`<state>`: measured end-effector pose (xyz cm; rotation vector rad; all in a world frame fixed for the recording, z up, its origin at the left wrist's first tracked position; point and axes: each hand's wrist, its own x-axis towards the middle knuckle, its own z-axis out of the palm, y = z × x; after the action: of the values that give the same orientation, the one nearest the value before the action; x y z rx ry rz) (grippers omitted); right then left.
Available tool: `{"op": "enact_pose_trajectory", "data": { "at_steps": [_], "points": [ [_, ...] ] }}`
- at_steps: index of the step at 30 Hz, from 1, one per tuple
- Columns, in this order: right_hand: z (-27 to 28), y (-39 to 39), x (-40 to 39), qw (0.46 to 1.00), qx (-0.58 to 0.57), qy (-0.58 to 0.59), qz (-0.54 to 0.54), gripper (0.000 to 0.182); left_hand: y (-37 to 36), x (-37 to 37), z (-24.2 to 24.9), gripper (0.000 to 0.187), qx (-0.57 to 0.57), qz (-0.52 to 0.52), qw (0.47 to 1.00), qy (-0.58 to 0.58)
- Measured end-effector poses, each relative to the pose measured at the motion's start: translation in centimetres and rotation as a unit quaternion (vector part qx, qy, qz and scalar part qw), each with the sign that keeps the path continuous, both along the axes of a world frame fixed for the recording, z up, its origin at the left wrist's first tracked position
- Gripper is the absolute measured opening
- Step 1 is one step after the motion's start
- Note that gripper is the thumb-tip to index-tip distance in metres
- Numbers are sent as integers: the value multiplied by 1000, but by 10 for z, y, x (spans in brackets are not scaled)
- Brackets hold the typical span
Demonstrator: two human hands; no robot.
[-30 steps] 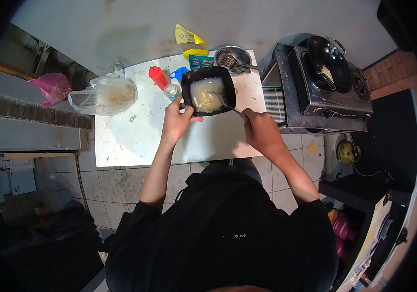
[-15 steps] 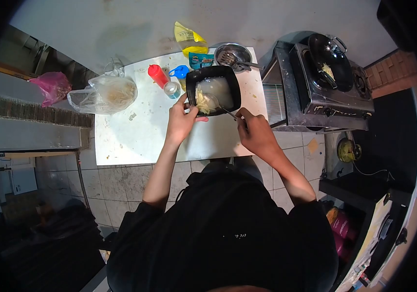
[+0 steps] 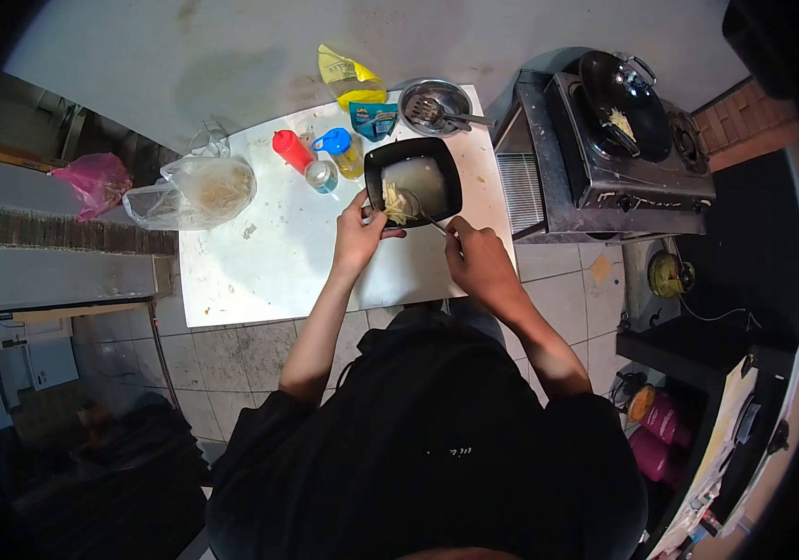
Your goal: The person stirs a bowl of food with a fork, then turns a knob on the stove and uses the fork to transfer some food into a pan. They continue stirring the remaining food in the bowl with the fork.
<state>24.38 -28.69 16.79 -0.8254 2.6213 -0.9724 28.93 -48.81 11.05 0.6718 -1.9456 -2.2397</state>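
My left hand (image 3: 358, 239) is closed on the lower left corner of a square black bowl (image 3: 453, 171), thumb at the rim. The bowl contains a cloudy whitish liquid, and pale yellowish strips of food (image 3: 400, 203) are gathered in its near left corner. Closed fingers of my right hand (image 3: 483, 263) grip the handle of a metal spoon (image 3: 434, 223); its head is among the strips, partly hidden. Just left of the bowl stand a blue-topped bottle (image 3: 348, 162) with yellow contents, a small clear jar (image 3: 322, 177) and a red squeeze bottle (image 3: 292, 149).
Behind the bowl on the white table (image 3: 259, 271) are a metal bowl (image 3: 460, 95) holding a slotted spatula, a teal packet (image 3: 376, 121) and a yellow bag (image 3: 351, 77). Plastic bags (image 3: 222, 191) lie at the left edge. A gas stove (image 3: 595, 191) carries a black wok (image 3: 647, 121) at right.
The bowl now sits slightly lower in view and looks more level, exposing more of the blue-topped bottle. Both hands keep their grips. The whole view has shifted a little.
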Motion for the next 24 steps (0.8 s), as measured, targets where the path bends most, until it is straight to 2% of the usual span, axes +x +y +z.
{"op": "enact_pose_trajectory", "data": {
  "at_steps": [7,16,18,24],
  "points": [
    [-10,6,0,999,-17,-40,-23,16,5,-5,-12,45,14,-17,1000,1],
    [-17,20,-4,994,-85,-31,-60,10,21,-13,-25,45,84,-20,994,65],
    [-8,23,-6,992,-51,-84,-78,9,25,-15,-23,45,82,-24,995,57],
    [-17,31,-4,990,-94,-68,-86,10,35,-24,-19,43,33,-43,998,30]
  ]
}}
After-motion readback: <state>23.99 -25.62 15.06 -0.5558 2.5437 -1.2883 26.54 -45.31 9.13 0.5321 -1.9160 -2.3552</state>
